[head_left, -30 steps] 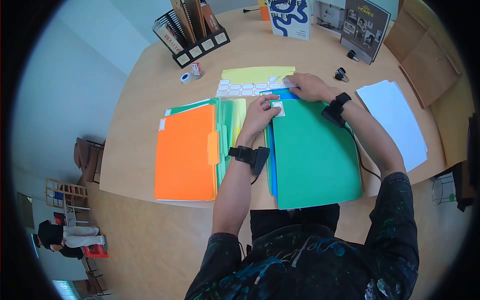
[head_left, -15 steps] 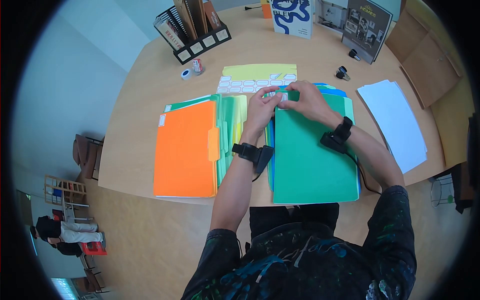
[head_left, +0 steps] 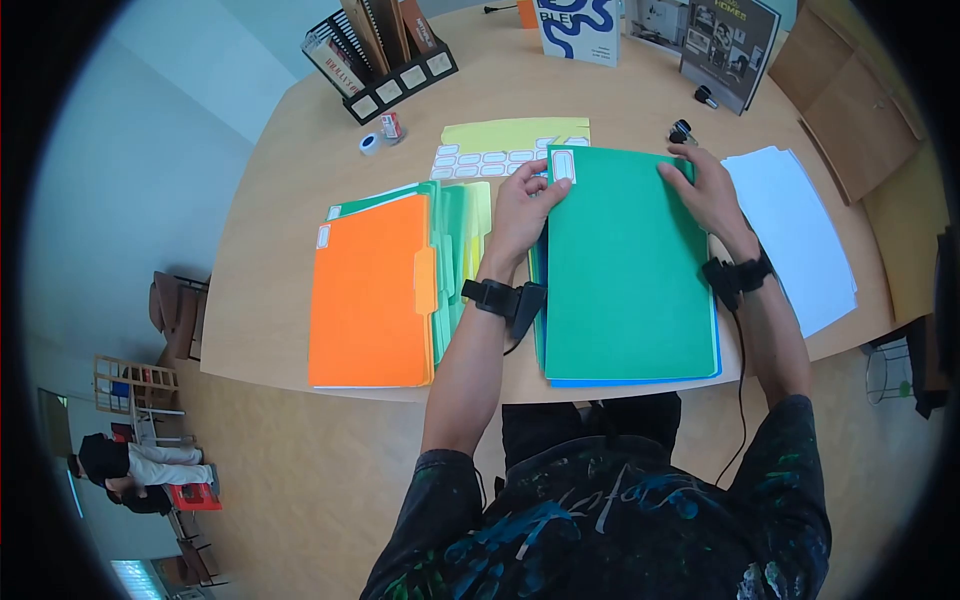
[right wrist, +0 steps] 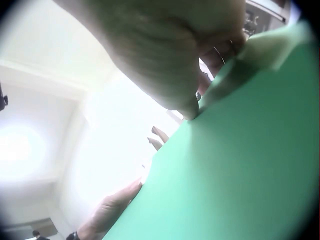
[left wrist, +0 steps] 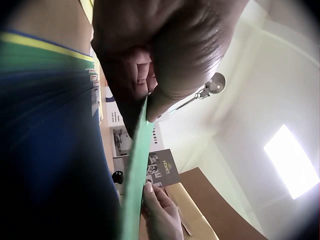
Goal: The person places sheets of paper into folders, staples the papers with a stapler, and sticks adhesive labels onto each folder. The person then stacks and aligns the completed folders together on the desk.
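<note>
A green file folder [head_left: 630, 275] with a white label [head_left: 563, 167] at its upper left corner is held by both hands. My left hand [head_left: 522, 210] pinches its left edge just below the label, thumb on the front. Near the upper right corner my right hand [head_left: 712, 195] grips the other side, thumb in front and fingers behind. In the left wrist view the folder stands raised and tilted, apart from the stack of blue, green and yellow folders [left wrist: 55, 135]. The right wrist view has the folder's green face filling its lower right.
Left of the hands lies a pile topped by an orange folder [head_left: 370, 300]. Beyond are a label sheet [head_left: 485, 163] and a yellow sheet [head_left: 515, 130]. White paper [head_left: 790, 240] lies at right, near binder clips [head_left: 681, 132]. A black file holder [head_left: 405, 85] stands at the back left.
My right hand has moved from the stack's top edge, past the label, to the folder's upper right side. The green folder has shifted up and now hides the blue folders' top edges.
</note>
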`<state>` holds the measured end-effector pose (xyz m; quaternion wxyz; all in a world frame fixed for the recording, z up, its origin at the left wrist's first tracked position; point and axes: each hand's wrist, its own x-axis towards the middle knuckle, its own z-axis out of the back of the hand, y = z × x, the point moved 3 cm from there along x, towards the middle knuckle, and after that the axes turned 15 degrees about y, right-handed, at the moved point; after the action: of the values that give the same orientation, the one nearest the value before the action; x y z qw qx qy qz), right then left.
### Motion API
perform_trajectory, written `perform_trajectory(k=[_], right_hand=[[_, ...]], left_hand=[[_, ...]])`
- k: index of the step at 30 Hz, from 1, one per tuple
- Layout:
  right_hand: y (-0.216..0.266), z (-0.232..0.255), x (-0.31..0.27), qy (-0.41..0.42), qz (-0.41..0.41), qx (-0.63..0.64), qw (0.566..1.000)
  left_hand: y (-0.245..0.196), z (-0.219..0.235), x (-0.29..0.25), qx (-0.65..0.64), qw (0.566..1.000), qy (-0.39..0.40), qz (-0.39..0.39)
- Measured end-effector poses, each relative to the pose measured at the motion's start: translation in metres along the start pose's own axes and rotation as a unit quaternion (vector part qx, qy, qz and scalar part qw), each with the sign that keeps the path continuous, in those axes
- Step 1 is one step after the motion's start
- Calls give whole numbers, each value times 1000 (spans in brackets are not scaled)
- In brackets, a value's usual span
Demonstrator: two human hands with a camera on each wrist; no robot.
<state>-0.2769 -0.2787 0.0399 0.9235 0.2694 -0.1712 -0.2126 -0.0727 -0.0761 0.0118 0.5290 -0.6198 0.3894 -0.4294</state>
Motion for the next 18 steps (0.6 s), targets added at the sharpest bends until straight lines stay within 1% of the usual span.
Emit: perform_trajectory(k=[2,3,4,6,7,9,10,12,13,15,16,17,18], right_hand=[[-16,0,-9,-39,-17,11,999],[-18,1,-10,-42,-26,47,998],[-18,3,-10,-41,-27,47,998],[-22,6,-12,-38,-56,166,984],[-24,6,-13,-37,-58,168,983],[-32,8,-12,-45,-95,214,971],[-38,5,-11,-46,-95,215,971],[-53,-5,-10,-19,-75,314,946],[-53,-4,-10,-21,-76,316,946],[-53,-3,-9,5,-66,319,946],[-54,-5,-9,5,-67,320,945],[-54,-8,-8,19,-59,354,933],[-54,-12,-7,33,-51,389,919]], left_hand=[[1,1,1,5,1000,-16,0],[0,-1,0,4,1000,-16,2],[-1,-3,0,-2,1000,-17,0],[-2,-5,-1,-8,1000,-17,3],[-2,-5,-1,-1,1000,-16,2],[-6,-6,-2,7,1000,-16,1],[-9,-6,-3,1,1000,-27,-3],[-19,-10,-5,-3,999,-37,-7],[-28,-15,-10,12,999,-37,-3],[-44,-23,-20,27,999,-37,3],[-54,-27,-27,74,997,-19,-21],[-65,-31,-36,122,992,-3,-45],[-80,-35,-49,123,992,-5,-42]])
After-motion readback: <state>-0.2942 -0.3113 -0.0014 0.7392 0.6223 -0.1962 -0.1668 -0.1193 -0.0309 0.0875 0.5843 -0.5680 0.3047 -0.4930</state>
